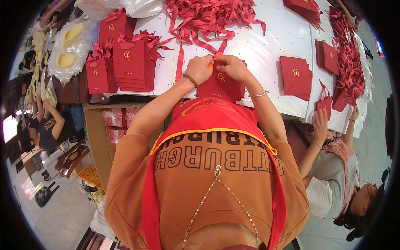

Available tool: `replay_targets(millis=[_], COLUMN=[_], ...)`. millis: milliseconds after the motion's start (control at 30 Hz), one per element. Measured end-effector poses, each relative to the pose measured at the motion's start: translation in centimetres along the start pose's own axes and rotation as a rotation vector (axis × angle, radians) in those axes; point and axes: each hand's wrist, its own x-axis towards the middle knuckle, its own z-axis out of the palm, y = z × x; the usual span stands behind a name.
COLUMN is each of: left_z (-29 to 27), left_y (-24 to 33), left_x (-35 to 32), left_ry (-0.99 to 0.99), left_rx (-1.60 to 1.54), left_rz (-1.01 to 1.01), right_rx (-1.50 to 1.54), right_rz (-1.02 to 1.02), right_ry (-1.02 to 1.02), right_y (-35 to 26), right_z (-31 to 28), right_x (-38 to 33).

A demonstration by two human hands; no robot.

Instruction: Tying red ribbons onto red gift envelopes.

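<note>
A red paper gift bag (221, 87) with a gold emblem lies flat on the white table just in front of me. At its top edge my left hand (200, 69) is closed, fingers pinched, with a bit of orange showing at the fingertips. Close beside it, my right hand (231, 67) pinches at the same edge. A red ribbon (219, 51) comes up between the two hands; my fingers cover its ends and the bag's top. Beyond the hands lies a tangled heap of red ribbons (210, 16).
Stacked red bags (132, 62) with ribbon handles stand at the left, near yellow slippers (65, 60) in clear plastic. More bags (296, 77) lie to the right, by a long ribbon heap (348, 62). A co-worker (333, 179) handles a small bag (323, 106). An open cardboard box (98, 133) sits below.
</note>
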Motion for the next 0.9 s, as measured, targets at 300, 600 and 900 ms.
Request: replay_targets(millis=[300, 600, 900], left_z=[-1.5, -3.0, -1.5], left_y=[0.4, -3.1, -2.4], left_x=[1.0, 6.2, 7.6], left_ry=[-0.07, -0.848, -0.866], left_rx=[-0.027, -0.062, -0.108], left_rz=[-0.018, 0.03, 0.026], right_rx=[0.147, -0.363, -0.411], right_rz=[-0.101, -0.334, -0.328], right_ry=[0.073, 0.343, 0.34], right_y=[0.7, -2.2, -2.2], right_z=[0.4, 1.0, 1.2], right_x=[-0.7, -3.5, -3.8])
